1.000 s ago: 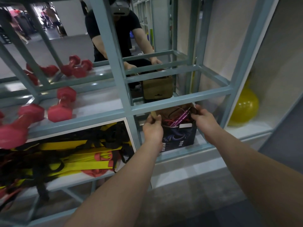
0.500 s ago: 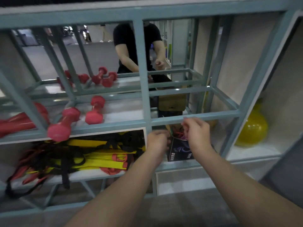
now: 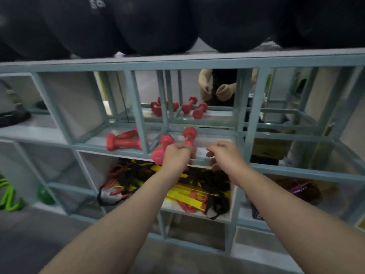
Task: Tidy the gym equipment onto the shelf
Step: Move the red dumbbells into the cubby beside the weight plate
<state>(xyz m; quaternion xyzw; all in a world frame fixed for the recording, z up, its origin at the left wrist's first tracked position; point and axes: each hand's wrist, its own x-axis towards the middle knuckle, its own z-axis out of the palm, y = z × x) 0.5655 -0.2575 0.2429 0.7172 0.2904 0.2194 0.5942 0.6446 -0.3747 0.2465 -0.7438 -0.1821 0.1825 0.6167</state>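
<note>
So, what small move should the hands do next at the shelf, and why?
Probably the left hand should push the red dumbbell deeper onto the shelf. One end of it hangs past the front edge, and that hand looks closed at its handle. The right hand hovers nearby, fingers curled, seemingly holding nothing.

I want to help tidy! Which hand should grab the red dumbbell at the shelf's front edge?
Probably the left hand: it is already curled right against the red dumbbell. The right hand hangs beside it over bare shelf.
</note>
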